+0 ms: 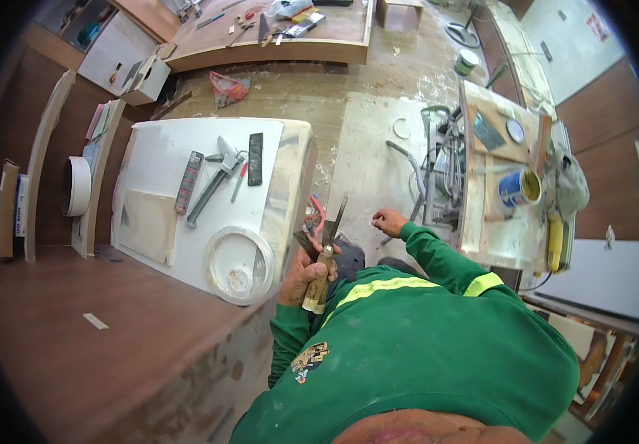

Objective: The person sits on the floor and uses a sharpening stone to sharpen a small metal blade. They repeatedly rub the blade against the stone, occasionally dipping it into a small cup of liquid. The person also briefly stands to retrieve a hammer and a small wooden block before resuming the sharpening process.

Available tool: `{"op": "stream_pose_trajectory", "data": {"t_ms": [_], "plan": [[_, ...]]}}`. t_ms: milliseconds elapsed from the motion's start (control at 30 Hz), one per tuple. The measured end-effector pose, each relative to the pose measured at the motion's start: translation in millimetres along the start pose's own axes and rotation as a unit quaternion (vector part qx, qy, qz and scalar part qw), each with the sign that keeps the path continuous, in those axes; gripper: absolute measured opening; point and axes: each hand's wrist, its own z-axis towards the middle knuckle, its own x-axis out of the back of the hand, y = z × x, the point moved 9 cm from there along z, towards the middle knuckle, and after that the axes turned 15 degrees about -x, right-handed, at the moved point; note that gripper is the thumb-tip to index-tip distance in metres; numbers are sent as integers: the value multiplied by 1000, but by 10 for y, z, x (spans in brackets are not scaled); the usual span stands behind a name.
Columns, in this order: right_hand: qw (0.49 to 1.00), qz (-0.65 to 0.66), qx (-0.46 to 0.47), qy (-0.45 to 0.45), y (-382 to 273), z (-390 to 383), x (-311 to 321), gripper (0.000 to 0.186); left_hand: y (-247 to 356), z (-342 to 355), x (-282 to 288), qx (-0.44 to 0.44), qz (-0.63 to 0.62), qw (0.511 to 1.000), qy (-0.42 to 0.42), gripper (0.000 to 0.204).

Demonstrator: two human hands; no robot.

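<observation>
Pointing away from the torso and slightly to the right, the wooden-handled tool (319, 281) is gripped in the closed left hand (302, 278), beside the white-topped table (160, 152); its long axis is slanted, with the handle butt set nearest the green shirt (438, 333). A dark blade (305, 242), angled leftward, is held alongside. The right hand (390, 222) is curled; whether anything is gripped cannot be told.

I can read no words: the label (510, 191) on the tub (524, 180) right of the right hand (390, 222) and the pack (188, 182) ahead-left of the left hand (307, 277) show only blurred print.
</observation>
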Motion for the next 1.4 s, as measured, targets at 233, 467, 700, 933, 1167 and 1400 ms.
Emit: {"op": "stream_pose_trajectory", "data": {"t_ms": [233,467,700,933,1167,1400], "plan": [[1000,-26,-10,-2,-151,964,667,34,554,952,160,-48,-60,996,39,54],[995,-15,-78,-64,-529,2327,1435,30,864,2298,401,-79,-40,992,91,50],[985,-159,-9,-62,-619,4106,2522,36,1096,4179,611,-150,-17,971,185,46],[996,-60,-44,-44,-926,5690,4451,33,1372,5481,734,-208,-37,931,297,40],[983,1,-181,5,-612,6846,5583,29,2019,6277,1140,-190,45,912,361,32],[957,57,-268,-98,-998,6910,5317,31,2871,7277,2225,-180,141,883,409,29]]}}
